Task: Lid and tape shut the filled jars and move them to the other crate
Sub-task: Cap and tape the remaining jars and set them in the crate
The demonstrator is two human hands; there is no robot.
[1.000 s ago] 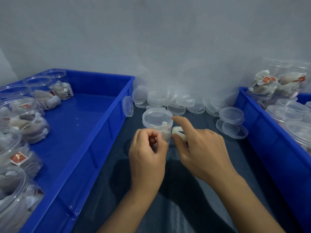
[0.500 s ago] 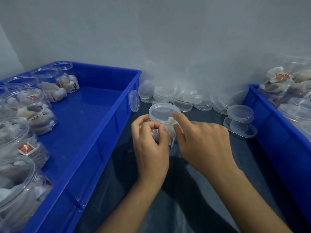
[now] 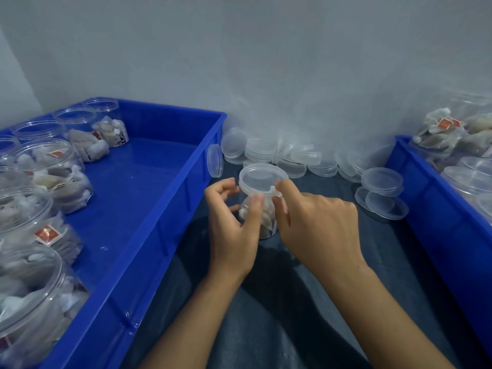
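A small clear jar (image 3: 267, 223) filled with packets stands on the dark cloth between two blue crates, with a clear lid (image 3: 259, 177) on top. My left hand (image 3: 234, 230) holds its left side, thumb pressed on the wall just under the lid. My right hand (image 3: 316, 225) pinches the lid's right rim, index finger on top and thumb on the wall below. The left crate (image 3: 170, 209) holds several filled jars without lids (image 3: 53, 169). Lidded jars (image 3: 468, 177) sit in the right crate (image 3: 426, 209).
A heap of loose clear lids (image 3: 292, 158) lies along the wall behind the jar. Two more lids (image 3: 382, 195) lie stacked by the right crate. One lid (image 3: 215, 160) leans on the left crate's outer wall. Dark cloth (image 3: 292, 302) covers the surface.
My right hand brought a small white piece to the jar and now presses at the lid rim. My left hand shifted up the jar's side. The view tilted slightly.
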